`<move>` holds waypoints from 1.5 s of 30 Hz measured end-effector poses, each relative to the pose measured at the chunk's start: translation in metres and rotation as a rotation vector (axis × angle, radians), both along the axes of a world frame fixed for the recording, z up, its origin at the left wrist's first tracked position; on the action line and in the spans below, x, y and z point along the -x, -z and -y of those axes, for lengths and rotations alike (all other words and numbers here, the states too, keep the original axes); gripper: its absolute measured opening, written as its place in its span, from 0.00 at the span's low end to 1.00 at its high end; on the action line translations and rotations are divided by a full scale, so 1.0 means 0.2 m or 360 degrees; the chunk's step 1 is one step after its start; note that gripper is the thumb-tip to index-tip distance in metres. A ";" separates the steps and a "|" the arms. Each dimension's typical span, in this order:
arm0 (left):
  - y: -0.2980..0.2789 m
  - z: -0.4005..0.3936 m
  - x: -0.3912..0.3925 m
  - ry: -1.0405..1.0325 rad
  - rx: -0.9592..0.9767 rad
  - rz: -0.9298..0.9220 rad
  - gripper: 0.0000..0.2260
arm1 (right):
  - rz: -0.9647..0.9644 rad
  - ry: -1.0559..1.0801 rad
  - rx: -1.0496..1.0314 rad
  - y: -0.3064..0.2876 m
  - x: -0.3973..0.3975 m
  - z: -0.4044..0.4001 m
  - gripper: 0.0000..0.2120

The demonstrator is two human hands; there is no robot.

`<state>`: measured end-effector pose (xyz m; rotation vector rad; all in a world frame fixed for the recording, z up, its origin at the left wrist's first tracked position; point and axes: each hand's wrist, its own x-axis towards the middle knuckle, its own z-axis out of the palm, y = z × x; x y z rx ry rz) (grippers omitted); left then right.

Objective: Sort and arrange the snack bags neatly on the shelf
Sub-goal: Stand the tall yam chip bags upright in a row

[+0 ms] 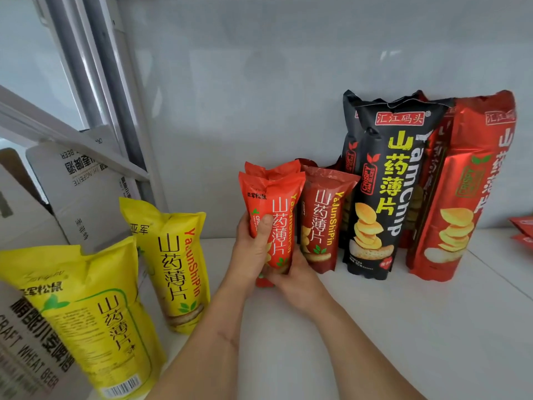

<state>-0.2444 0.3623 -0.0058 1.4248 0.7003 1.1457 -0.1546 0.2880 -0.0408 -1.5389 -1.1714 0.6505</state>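
A small orange-red snack bag (274, 220) is standing upright on the white shelf (403, 327), with both hands gripping it. A second orange-red bag (277, 170) is sitting just behind it, only its top showing. The left hand (253, 249) is wrapping around the bag's left side, thumb lying across the printed front and fingers curling out of sight behind it. The right hand (294, 278) is cupping the bag's lower end from the right, its fingers curling under the bottom edge; how tightly they are closing cannot be told.

Touching the held bag on its right, a dark red bag (323, 220) is standing upright. Next to that, a tall black bag (386, 192) is leaning against the grey back wall (259, 82), with another black bag (350, 140) partly hiding behind it. A tall shiny red bag (461, 192) is standing at the right end of the row, touching the black one.

To the left, well apart from the hands, a yellow bag (173, 264) is leaning upright, and a larger yellow bag (95, 319) is lying tilted in front of it. Cardboard boxes (83, 183) with beer lettering are crowding the left edge. At the far right edge, corners of red packets (523, 229) are lying flat on the shelf.
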 end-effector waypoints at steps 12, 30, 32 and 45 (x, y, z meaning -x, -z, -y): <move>0.09 -0.02 0.00 0.0061 0.0044 -0.0030 0.36 | 0.0828 0.0583 0.0298 0.06 0.00 0.02 0.32; 0.04 -0.09 -0.04 0.0246 0.0142 -0.0031 0.19 | 0.0892 0.0861 0.0361 0.04 0.01 -0.03 0.21; 0.03 -0.06 -0.03 0.0217 0.0148 -0.0049 0.22 | 0.0901 0.0866 0.0353 0.04 0.01 -0.03 0.22; -0.03 0.30 0.28 -0.0274 -0.0216 -0.0715 0.27 | 0.0922 0.0592 0.0110 0.00 0.14 0.09 0.16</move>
